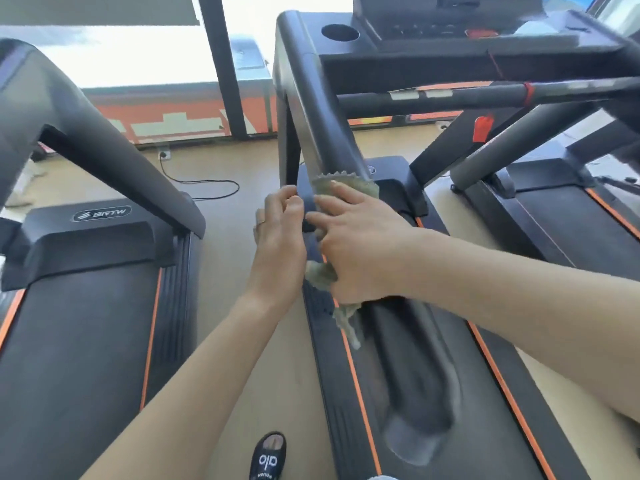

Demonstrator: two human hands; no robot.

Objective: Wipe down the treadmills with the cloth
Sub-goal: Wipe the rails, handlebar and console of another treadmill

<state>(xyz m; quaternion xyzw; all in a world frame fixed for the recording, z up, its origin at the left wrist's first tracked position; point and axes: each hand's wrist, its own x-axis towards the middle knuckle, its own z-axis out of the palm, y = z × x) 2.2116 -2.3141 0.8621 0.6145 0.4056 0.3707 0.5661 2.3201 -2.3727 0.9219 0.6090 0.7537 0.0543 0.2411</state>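
STEP: wiping handrail (322, 133) of middle treadmill (433, 393) | CLOTH: cloth (320, 275) is wrapped round the rail so it covers all sides | RIGHT: your right hand (356, 251) presses the cloth on the rail, fingers extended | LEFT: your left hand (278, 237) steadies beside it, fingers curled; whether they pinch the cloth, you cannot tell.

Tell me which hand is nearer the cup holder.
Right. The right hand lies on the cloth on the handrail below the cup holder; the left hand sits beside it, slightly farther left.
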